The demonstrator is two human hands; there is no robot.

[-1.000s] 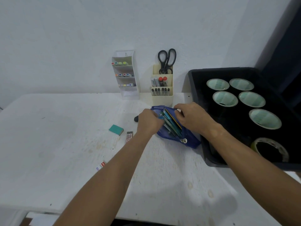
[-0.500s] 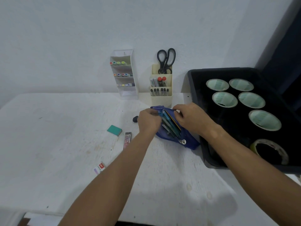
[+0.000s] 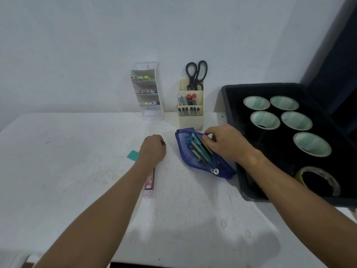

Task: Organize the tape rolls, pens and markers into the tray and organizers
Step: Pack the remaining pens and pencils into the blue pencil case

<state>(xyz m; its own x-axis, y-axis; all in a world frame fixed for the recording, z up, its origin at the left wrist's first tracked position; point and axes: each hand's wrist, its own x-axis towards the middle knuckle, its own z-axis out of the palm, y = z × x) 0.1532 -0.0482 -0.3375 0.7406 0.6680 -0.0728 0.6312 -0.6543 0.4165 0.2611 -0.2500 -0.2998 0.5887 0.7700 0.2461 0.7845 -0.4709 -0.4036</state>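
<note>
An unzipped blue mesh pouch (image 3: 188, 157) lies on the white table with several pens (image 3: 199, 149) inside. My right hand (image 3: 226, 142) pinches the pouch's upper edge and holds it apart. My left hand (image 3: 153, 149) is to the left of the pouch, its fingers curled over a small black object (image 3: 163, 143) on the table. The black tray (image 3: 243, 182) on the right holds several green-cored tape rolls (image 3: 265, 119) and a clear tape roll (image 3: 318, 179). At the wall stand a white marker organizer (image 3: 148, 93) and a cream pen organizer (image 3: 191, 118).
Black scissors (image 3: 196, 74) stand in the cream organizer's back slot. A teal eraser (image 3: 133, 155) lies just left of my left hand, and a slim pink lead case (image 3: 149, 185) lies partly under my left forearm. The tray's left rim runs beside the pouch.
My left hand let go of the pouch and moved left onto the small black object. My right hand stays at the pouch's edge.
</note>
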